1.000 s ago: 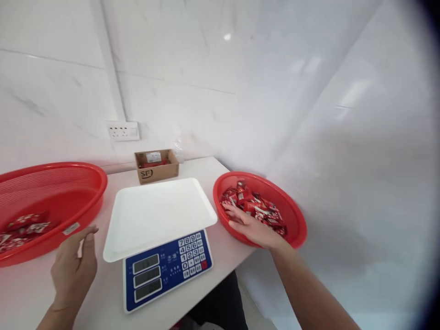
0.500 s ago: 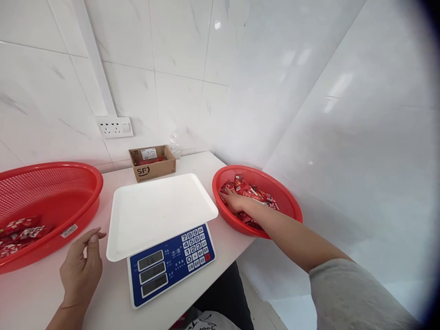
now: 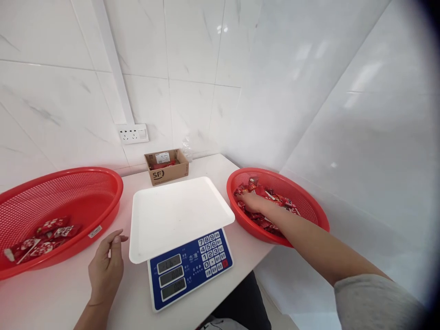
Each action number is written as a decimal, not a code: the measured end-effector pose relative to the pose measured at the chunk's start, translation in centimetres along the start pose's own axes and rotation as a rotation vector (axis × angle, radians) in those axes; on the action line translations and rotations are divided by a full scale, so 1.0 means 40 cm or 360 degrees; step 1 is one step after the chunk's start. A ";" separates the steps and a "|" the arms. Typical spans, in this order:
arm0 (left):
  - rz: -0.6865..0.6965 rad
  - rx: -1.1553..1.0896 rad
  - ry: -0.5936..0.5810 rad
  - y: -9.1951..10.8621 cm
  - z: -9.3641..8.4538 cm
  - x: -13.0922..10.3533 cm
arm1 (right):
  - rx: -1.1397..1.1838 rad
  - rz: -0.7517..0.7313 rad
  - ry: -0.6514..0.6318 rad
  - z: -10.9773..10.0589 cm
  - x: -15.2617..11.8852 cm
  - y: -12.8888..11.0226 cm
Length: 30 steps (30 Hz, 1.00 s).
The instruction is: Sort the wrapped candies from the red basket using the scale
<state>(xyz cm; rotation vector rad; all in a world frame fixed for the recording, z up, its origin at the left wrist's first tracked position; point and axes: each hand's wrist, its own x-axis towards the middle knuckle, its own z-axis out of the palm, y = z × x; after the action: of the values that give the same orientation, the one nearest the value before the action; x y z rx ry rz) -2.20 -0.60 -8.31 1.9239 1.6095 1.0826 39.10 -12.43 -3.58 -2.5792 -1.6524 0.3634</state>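
The step in hand appears to be grasping: the right hand point(image 3: 252, 202) is among red packets point(image 3: 253, 182) in the right basket point(image 3: 305, 201), between 2 and 3 o'clock from the scale point(image 3: 192, 271). Its closure cannot be determined. The left hand point(image 3: 106, 270) is half-open, empty. The next move calls for secure finger closure. Packets point in mixed directions, without a common long axis.
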 end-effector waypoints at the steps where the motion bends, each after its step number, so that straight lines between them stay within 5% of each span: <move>1: -0.0003 0.0004 0.0002 0.001 -0.001 0.001 | 0.0047 -0.0022 -0.0005 -0.008 -0.007 0.002; 12: -0.0057 0.0026 -0.0020 0.012 -0.006 0.005 | 0.0854 0.0104 0.0319 -0.104 -0.081 0.027; 21: -0.0024 -0.0042 0.0078 -0.005 0.004 0.009 | 0.1540 -0.0188 0.0173 -0.133 -0.061 -0.191; 26: 0.0008 -0.0102 0.0054 -0.008 0.000 0.007 | 0.1460 -0.0360 0.0144 -0.092 -0.010 -0.306; 30: -0.0013 -0.0161 0.0095 -0.015 -0.004 0.009 | 0.1272 -0.0343 0.0245 -0.057 0.011 -0.328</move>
<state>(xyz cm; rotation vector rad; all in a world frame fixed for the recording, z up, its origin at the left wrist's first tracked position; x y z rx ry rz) -2.70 -0.12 -8.53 1.8343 1.5609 1.2047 28.15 -6.27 0.81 -1.7804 -1.3348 0.6313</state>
